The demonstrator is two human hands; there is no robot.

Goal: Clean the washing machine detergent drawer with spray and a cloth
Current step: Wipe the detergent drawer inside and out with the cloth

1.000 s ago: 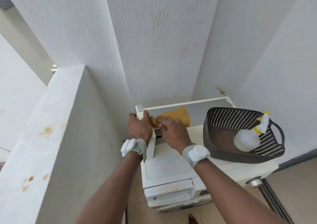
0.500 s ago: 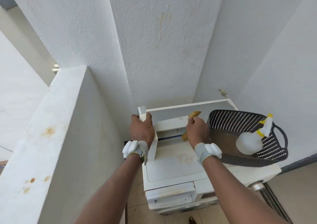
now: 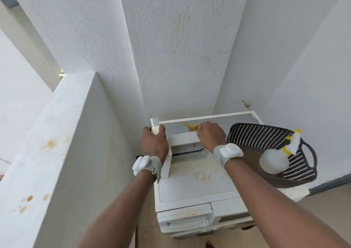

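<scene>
Right hand [image 3: 209,134] pinched yellow cloth [image 3: 191,127], left hand [image 3: 154,142] gripped raised lid [image 3: 156,127]; a slipped grip might drop the lid onto the fingers.

Dark perforated basket [image 3: 254,133] on washer top, right side. White textured walls [image 3: 180,48] behind, stained. Low white ledge [image 3: 47,152] left, rust spots. Tiled floor [image 3: 326,200] below right.

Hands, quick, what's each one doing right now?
Left hand: grip closed on the raised lid corner.
Right hand: holding the yellow cloth.
</scene>
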